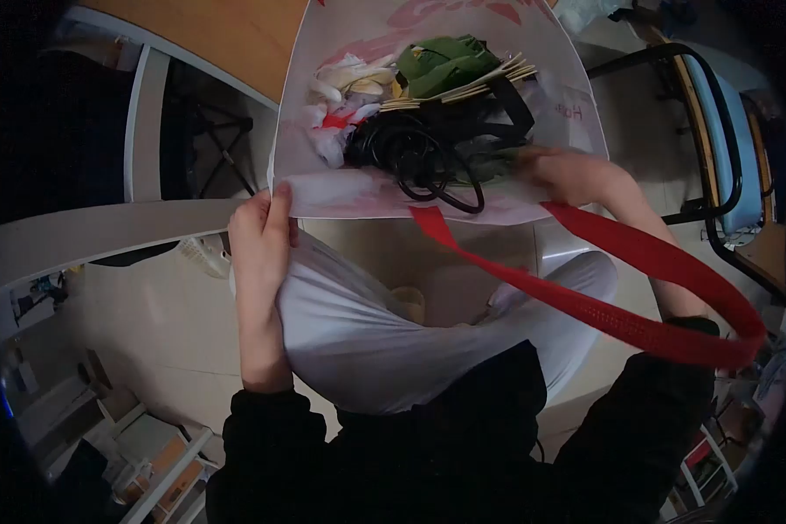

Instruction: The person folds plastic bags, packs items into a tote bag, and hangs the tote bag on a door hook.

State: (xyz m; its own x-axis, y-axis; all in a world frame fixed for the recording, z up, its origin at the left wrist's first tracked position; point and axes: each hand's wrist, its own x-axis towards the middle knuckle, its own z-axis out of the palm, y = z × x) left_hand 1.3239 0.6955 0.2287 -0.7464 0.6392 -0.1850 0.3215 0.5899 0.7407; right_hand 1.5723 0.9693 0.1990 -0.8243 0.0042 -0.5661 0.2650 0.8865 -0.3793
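A white shopping bag with red print gapes in front of me, its red strap handle looping out toward my right forearm. My left hand pinches the bag's near left corner, thumb on the inner side. Inside the bag reaches my right hand, near its right wall; the fingertips are blurred and partly hidden beside some dark green material. A coiled black cable lies in the middle of the bag. Behind it are thin pale sticks, a green bundle and crumpled plastic bags.
A wooden tabletop stands at the back left. To the right is a chair with a black metal frame and blue panel. My legs in light trousers are below the bag, above a tiled floor.
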